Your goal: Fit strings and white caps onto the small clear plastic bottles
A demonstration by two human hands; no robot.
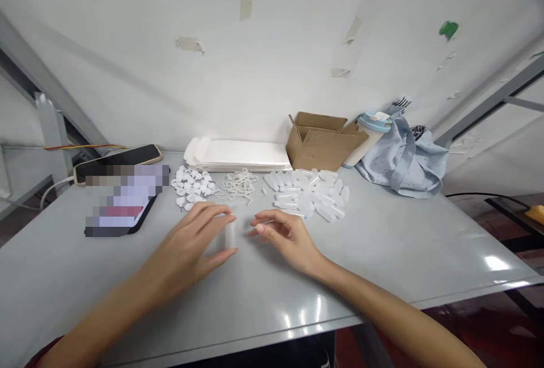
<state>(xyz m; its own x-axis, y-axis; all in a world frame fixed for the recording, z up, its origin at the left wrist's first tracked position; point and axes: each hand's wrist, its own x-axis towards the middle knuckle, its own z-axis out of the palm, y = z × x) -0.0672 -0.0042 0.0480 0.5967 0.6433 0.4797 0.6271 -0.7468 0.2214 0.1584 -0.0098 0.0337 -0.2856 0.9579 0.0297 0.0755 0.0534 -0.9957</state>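
Between the thumb and fingertips of my left hand (198, 237) stands a small translucent plastic tube (230, 236), held upright just over the table. To its right, my right hand (289, 237) is closed, thumb drawn in near the curled fingers. Whatever may be in that pinch is too small to make out. Beyond my hands lie a pile of small white plastic pieces (193, 185), a tangle of off-white cords or loops (240, 185) and a spread of several translucent tubes (312, 192).
A stack of flat white boxes (242, 155) and an open cardboard box (321, 147) stand against the wall. At the right are a lidded cup (368, 135) and a blue cloth bag (408, 158). Two phones, one dark (119, 163) and one lit (131, 198), lie left.
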